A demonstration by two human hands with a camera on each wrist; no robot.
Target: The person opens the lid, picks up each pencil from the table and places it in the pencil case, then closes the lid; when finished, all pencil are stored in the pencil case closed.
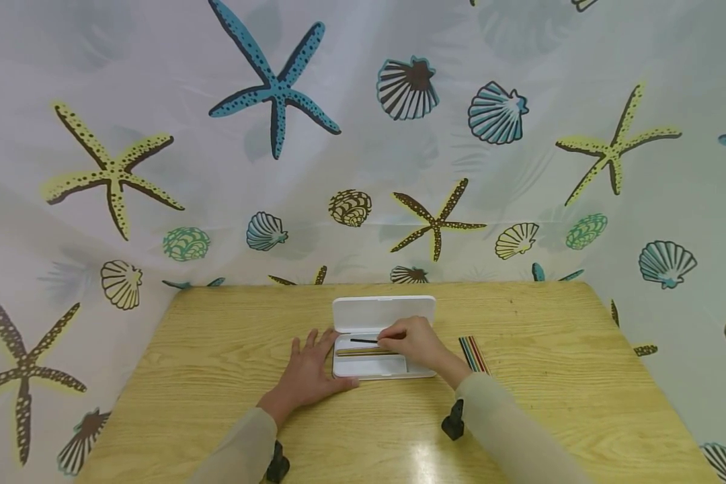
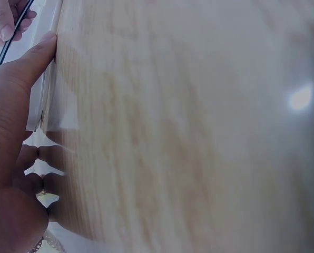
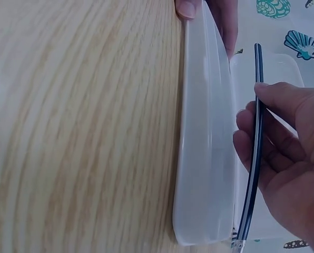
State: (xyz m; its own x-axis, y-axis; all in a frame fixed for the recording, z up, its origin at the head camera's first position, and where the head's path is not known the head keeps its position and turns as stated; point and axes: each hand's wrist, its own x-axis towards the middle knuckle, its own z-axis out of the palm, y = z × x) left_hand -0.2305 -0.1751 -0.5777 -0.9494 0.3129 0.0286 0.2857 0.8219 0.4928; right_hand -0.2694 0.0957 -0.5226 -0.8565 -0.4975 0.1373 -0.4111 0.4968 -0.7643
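An open white pencil case (image 1: 363,366) lies on the wooden table, its lid (image 1: 375,314) tilted up at the back. My right hand (image 1: 414,343) pinches a slim black pencil (image 3: 257,121) between thumb and fingers, over the case's back half. Gold-brown pencils (image 1: 357,351) lie lengthwise inside, partly hidden by that hand. My left hand (image 1: 308,373) rests at the case's left end with fingers spread. Its straight thumb (image 2: 41,52) lies along the near wall, and the other fingers reach past the left corner.
Several coloured pencils (image 1: 474,354) lie side by side on the table (image 1: 550,376), right of the case and close to my right forearm. Behind the table hangs a pale cloth (image 1: 314,168) printed with starfish and shells. Small black devices (image 1: 453,421) sit at both wrists.
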